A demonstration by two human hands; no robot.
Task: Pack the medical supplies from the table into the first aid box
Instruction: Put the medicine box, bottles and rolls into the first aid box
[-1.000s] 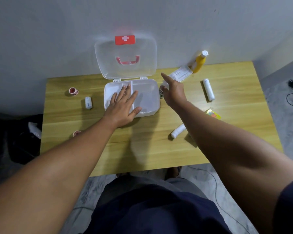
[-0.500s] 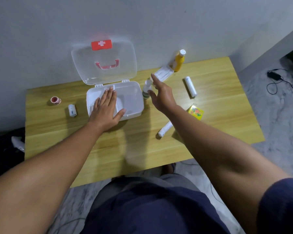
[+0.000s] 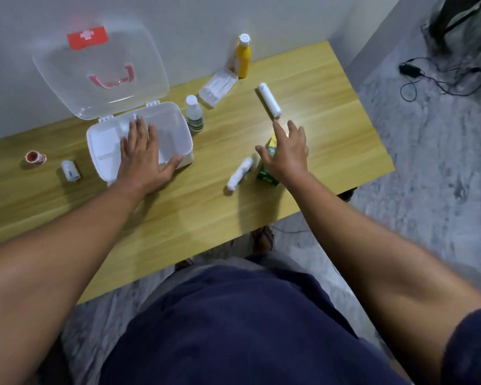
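Note:
The white first aid box [image 3: 175, 122] lies open on the wooden table [image 3: 192, 207], its clear lid [image 3: 100, 70] leaning back against the wall. My left hand [image 3: 143, 157] rests flat on the box's inner tray, fingers spread. My right hand [image 3: 288, 150] hovers open over a small green and yellow carton [image 3: 267, 173], which it partly hides. A white bandage roll [image 3: 240, 173] lies just left of the carton. Further back lie a long white tube [image 3: 270, 100], a small clear bottle [image 3: 194, 114], a clear swab case [image 3: 218, 86] and a yellow bottle [image 3: 243, 56].
Left of the box sit a red tape roll [image 3: 35, 157] and a small white bandage roll [image 3: 70, 170]. The wall runs along the table's far edge. Cables and a charger [image 3: 408, 69] lie on the grey floor to the right.
My right hand has drawn back from the clear bottle and swung right, over the carton. My left hand has stayed on the box. The camera view shifted rightward.

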